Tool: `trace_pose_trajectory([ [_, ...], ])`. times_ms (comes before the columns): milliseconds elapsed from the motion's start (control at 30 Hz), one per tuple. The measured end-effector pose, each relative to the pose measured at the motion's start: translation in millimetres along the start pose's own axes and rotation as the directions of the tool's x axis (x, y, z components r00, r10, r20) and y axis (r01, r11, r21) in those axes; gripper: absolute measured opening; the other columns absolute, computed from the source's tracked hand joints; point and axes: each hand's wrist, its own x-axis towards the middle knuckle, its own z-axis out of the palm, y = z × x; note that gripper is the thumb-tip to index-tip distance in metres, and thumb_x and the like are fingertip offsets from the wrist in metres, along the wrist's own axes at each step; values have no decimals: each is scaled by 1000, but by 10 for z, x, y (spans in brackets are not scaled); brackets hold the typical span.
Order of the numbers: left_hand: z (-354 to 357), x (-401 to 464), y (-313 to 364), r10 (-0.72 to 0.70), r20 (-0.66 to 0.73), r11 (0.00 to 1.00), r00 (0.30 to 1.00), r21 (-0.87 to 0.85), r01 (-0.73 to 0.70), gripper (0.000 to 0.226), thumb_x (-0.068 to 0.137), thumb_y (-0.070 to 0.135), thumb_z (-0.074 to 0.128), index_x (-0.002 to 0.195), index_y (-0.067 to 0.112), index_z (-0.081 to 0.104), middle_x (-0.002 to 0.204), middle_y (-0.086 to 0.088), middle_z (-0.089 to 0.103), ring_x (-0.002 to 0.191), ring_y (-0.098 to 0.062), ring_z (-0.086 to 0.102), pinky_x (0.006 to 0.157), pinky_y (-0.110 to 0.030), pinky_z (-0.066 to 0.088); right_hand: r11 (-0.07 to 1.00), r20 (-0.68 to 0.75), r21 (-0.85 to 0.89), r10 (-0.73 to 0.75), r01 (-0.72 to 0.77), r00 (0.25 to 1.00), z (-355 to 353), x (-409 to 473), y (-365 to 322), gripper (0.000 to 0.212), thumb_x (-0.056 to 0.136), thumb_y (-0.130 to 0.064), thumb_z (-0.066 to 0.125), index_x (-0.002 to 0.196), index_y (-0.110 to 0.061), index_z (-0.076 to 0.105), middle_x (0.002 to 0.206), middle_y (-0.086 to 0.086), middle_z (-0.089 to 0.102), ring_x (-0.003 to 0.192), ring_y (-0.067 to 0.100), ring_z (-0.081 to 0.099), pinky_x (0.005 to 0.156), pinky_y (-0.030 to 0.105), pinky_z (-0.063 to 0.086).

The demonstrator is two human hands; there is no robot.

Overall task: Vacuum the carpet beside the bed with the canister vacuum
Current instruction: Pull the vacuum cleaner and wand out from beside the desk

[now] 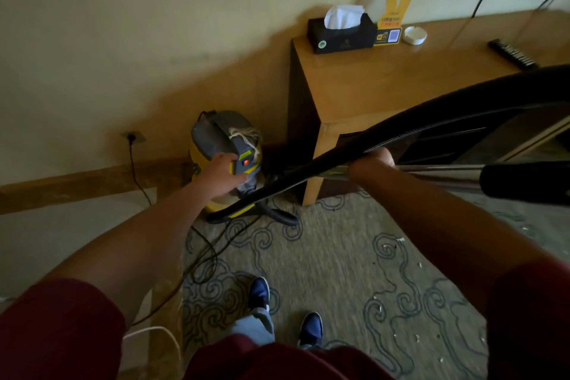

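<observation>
Two bare arms reach out from dark red sleeves, and I am looking down along them from the head camera. My left hand (223,171) is stretched forward onto the canister vacuum (226,160), a yellow drum with a grey top that stands on the floor against the cream wall, just left of a wooden surface (385,77). The fingers of that hand curl around the front of the grey handle, beside a small switch (245,162) glowing red. My right hand (371,162) is closed around the vacuum's tube, at the spot where the black ribbed hose (431,120) meets the shiny metal wand (438,171); the hose arcs up and away to the right, and its lower end runs down to the front of the canister. A black power cord (135,170) drops from a wall socket (132,136) to the left of the canister and loops across the floor. Below me lies the carpet (339,256), olive green with dark blue swirls, dotted with small white scraps on the right side. Both of my dark blue shoes (259,291) stand on it near the bottom of the view. On the wooden surface sit a black tissue box (342,32), a yellow rabbit-eared sign (391,21), a white ashtray (415,35) and a black remote control (513,54). The picture is slightly blurred.
</observation>
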Motion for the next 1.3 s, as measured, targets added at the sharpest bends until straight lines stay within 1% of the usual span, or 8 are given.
trace_pose_trajectory([
  [133,-129,253,94,12,14,1000,1000,10,-12,73,97,45,62,156,15,33,160,-8,25,143,-32,37,107,-42,38,962,8,-252,-110,109,994,-351,-82,59,29,94,-23,60,122,-13,61,104,3,61,104,27,62,69,24,42],
  [200,-132,320,172,51,-12,998,999,25,-50,69,96,44,64,152,10,40,147,-11,37,137,-35,43,97,-39,40,958,36,-286,26,-14,999,-576,-185,17,28,90,-38,66,115,-25,60,98,-4,56,90,20,59,72,28,47],
  [300,-102,349,248,67,-2,997,998,37,-67,70,95,44,66,152,13,40,153,-10,33,139,-34,41,104,-41,39,910,40,-415,6,11,999,-626,-231,-17,53,82,-49,74,127,-32,51,123,-5,53,111,22,55,77,36,44],
  [467,10,269,318,80,14,994,997,68,-81,69,96,47,63,153,16,39,158,-9,31,139,-37,41,109,-48,41,825,177,-552,-22,118,984,-421,-315,70,70,82,-52,75,139,-24,48,122,0,52,122,27,54,82,39,41],
  [567,125,196,370,78,26,993,997,84,-80,69,98,45,61,155,14,35,159,-10,30,140,-37,39,111,-51,39,825,215,-554,8,115,977,-428,-406,176,84,82,-58,74,149,-23,36,145,1,43,133,30,46,94,41,40],
  [667,276,81,476,89,40,995,995,48,-91,74,97,40,65,156,11,32,162,-12,24,143,-34,36,110,-45,38,788,256,-589,-27,178,966,-366,-477,272,89,79,-58,76,149,-21,36,149,3,39,134,32,44,95,43,39],
  [967,621,-295,556,116,1,992,993,41,-116,74,96,40,67,155,10,34,161,-10,25,147,-28,32,112,-39,35,712,391,-615,-100,340,915,187,-441,194,85,79,-54,78,147,-20,41,146,5,44,135,35,43,106,49,37],
  [1300,285,71,-22,-83,-58,996,995,-37,81,75,93,43,70,153,15,36,160,-10,28,143,-32,37,108,-44,39,722,402,-576,-158,383,902,348,5,-118,67,86,-50,72,140,-19,49,140,4,51,130,31,49,102,45,40],
])
